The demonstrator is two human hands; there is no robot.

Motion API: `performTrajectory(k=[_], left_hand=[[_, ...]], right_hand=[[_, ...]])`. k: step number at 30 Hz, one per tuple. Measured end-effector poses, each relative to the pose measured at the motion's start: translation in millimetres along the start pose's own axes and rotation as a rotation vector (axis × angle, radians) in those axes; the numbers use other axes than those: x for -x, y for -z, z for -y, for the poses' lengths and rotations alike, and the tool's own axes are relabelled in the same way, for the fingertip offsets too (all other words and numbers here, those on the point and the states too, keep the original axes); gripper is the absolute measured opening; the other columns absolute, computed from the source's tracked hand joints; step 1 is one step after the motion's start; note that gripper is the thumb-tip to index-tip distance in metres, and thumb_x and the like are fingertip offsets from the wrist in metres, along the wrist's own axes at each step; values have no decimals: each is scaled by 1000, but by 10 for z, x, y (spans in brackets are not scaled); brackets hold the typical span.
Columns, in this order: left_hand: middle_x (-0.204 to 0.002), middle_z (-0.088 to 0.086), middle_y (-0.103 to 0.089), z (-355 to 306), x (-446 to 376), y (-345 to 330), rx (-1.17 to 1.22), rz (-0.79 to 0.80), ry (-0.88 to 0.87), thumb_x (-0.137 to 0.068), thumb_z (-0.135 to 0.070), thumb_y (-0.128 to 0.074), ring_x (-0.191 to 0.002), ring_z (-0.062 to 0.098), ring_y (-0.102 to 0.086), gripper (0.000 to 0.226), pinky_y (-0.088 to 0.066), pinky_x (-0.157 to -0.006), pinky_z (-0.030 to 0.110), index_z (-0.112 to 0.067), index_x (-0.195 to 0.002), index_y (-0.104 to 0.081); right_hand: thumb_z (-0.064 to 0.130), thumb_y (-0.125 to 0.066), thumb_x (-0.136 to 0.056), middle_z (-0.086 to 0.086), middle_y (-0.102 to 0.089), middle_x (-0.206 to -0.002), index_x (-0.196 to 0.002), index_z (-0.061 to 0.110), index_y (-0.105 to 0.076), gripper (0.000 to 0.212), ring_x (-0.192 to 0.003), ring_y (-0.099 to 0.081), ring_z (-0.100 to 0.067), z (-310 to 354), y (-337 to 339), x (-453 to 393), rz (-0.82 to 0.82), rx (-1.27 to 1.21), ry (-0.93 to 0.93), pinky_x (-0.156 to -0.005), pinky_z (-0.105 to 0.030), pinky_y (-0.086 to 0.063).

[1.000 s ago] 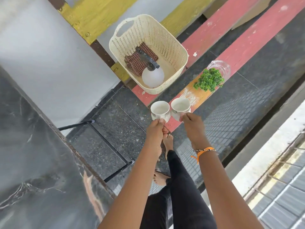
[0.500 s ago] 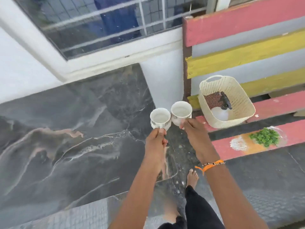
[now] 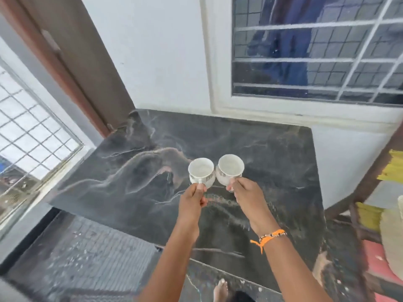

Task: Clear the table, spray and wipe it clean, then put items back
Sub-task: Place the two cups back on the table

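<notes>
The left hand [image 3: 193,198] pinches the handle of a small white patterned ceramic cup [image 3: 201,172]; the right hand [image 3: 247,192] grips a matching second white cup [image 3: 230,168] the same way — rims up, sides touching or nearly so. Both hang over the middle of the dark marble-veined tabletop [image 3: 130,182], directly beneath the hands, equally near to each — probably the putting-back step.
</notes>
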State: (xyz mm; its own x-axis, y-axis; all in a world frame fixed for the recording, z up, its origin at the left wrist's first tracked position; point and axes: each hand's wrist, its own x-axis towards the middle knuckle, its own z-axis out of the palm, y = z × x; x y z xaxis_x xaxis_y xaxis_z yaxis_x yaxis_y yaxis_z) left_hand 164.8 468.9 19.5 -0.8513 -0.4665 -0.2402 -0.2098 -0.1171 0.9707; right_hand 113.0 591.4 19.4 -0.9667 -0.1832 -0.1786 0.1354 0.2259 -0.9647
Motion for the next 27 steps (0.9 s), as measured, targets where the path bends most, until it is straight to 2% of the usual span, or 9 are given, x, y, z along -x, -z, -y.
performTrajectory(k=[3,7,9,15,18,21,27], left_hand=[[-63,-4,-34,2,-174,304,5,-58,18,-98,-19,-39,-55,9,-29,26,-31,-61,21,-12,-75,-49],[-59,-7,-34,-20,-630,833,12,-111,25,-98,-22,-42,-51,5,-32,26,-34,-54,14,-16,-74,-51],[-59,-8,-34,-46,-898,1083,13,-128,42,-97,-22,-43,-49,3,-33,27,-36,-56,14,-18,-73,-53],[-50,-14,-38,-235,-1498,1639,-67,-121,37,-96,-26,-44,-49,1,-36,30,-37,-54,11,-20,-69,-55],[-57,-11,-36,-293,-1716,1836,-59,-97,27,-97,-25,-44,-53,5,-33,29,-34,-56,14,-20,-69,-52],[-64,-6,-36,-326,-1945,2011,-19,-64,28,-97,-22,-44,-55,6,-32,25,-34,-56,15,-17,-75,-54],[-58,-8,-37,-380,-2394,2342,5,-2,63,-97,-19,-43,-49,2,-34,27,-36,-51,9,-18,-71,-51]], right_hand=[[19,-46,-94,13,-47,-54,-60,20,-57,36,-56,-40,-9,43,-342,-168,49,21,5,-56,-28,-31],[15,-46,-92,7,-42,-53,-59,20,-56,35,-55,-38,-11,216,-963,-526,130,51,-2,-57,-29,-29],[15,-46,-92,7,-40,-52,-58,21,-55,36,-55,-38,-11,308,-1249,-731,150,72,11,-58,-30,-29],[18,-45,-92,8,-42,-54,-60,22,-55,34,-59,-41,-14,509,-1859,-1155,145,124,-10,-60,-31,-30],[17,-46,-91,10,-43,-57,-57,24,-56,37,-57,-41,-9,626,-2115,-1298,117,114,7,-56,-29,-29],[16,-46,-91,11,-44,-56,-56,24,-56,37,-57,-42,-8,697,-2364,-1423,89,109,15,-58,-29,-31],[21,-46,-91,6,-47,-54,-59,23,-58,34,-57,-45,-15,748,-2833,-1701,24,137,-25,-59,-31,-34]])
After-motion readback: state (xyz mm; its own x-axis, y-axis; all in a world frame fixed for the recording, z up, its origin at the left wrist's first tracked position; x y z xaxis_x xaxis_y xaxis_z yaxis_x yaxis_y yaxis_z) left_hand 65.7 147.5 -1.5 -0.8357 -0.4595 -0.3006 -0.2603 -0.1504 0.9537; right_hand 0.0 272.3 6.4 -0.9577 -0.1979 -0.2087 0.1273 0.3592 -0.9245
